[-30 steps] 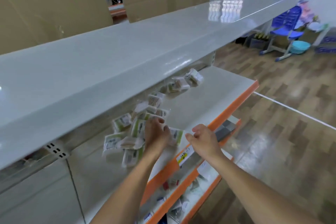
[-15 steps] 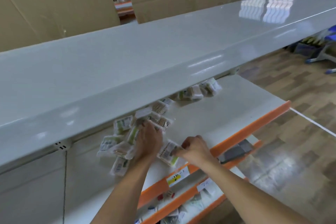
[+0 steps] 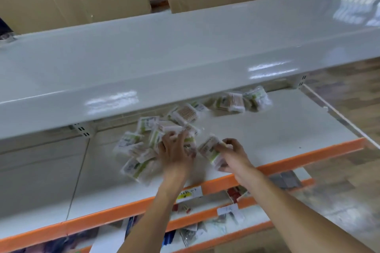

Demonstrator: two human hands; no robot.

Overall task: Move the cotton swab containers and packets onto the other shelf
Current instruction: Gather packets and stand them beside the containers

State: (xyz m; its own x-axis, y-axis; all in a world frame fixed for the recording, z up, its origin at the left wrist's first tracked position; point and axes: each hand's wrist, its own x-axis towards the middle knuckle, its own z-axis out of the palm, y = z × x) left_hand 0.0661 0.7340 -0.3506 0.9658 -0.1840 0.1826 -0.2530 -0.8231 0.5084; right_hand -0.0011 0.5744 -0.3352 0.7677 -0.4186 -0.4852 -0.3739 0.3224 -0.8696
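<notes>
Two bare forearms and hands, seen from above

Both arms are uncovered from the lower edge of the view up to the fingertips: no sleeve, cuff or glove shows. The left hand (image 3: 174,151) and the right hand (image 3: 233,155) carry no watch, bracelet or ring that can be made out; motion blur softens the fingers (image 3: 186,136), so nails are unclear.

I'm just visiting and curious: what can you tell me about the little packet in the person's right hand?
The packet is a small clear plastic pack with a white and green label; its contents are too blurred to make out. It is tilted, just above the white shelf with the orange front edge, right of the heap of similar packets. The right hand pinches it.
</notes>
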